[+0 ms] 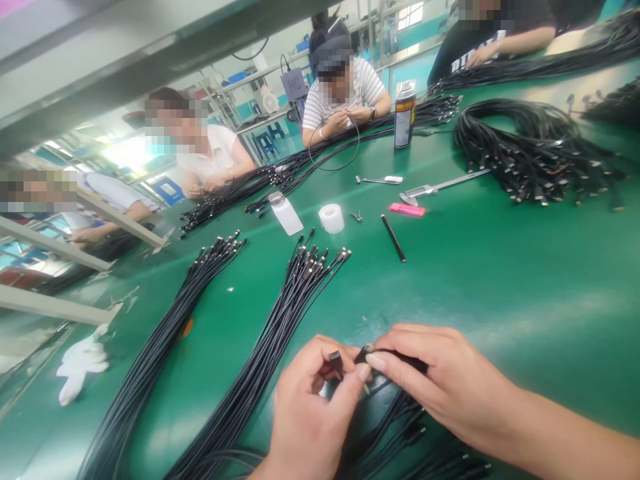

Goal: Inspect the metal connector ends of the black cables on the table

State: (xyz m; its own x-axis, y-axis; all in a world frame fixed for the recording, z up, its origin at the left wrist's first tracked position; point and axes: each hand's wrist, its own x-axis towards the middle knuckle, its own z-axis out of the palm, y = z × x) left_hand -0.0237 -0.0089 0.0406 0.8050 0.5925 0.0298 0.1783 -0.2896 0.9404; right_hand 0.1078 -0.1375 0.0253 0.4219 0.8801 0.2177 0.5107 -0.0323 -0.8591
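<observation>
The person's left hand point(313, 407) pinches a small black connector housing point(336, 363) in a narrow grip between thumb and fingertips. Just beside it, the right hand point(445, 380) closes its thumb and fingers narrowly on a black cable end point(380, 355) with a small metal tip. The two hands nearly meet, holding these pieces above the near edge of the green workbench mat point(500, 300). Loose black cables point(400, 427) lie directly beneath them.

Two long bundles of black cables point(260, 360) and point(155, 353) run up the mat to the left, their metal-tipped connectors fanned out at the far ends. A white cloth glove point(80, 367) lies beyond the left bundle near the mat's edge.

Farther on sit a white plastic bottle point(285, 215), a roll of white tape point(331, 219), a black marker point(393, 238), a pink utility knife point(407, 209), and a steel caliper point(440, 188). A small white-handled tool point(380, 179) and an upright spray can point(405, 115) stand past them, with a heap of coiled black cables point(525, 147) to the right.

Along the far side, a co-worker in a striped shirt point(343, 93) handles a thin cable loop point(334, 143), with other co-workers point(200, 150) and point(475, 40) seated on either side near more cables
</observation>
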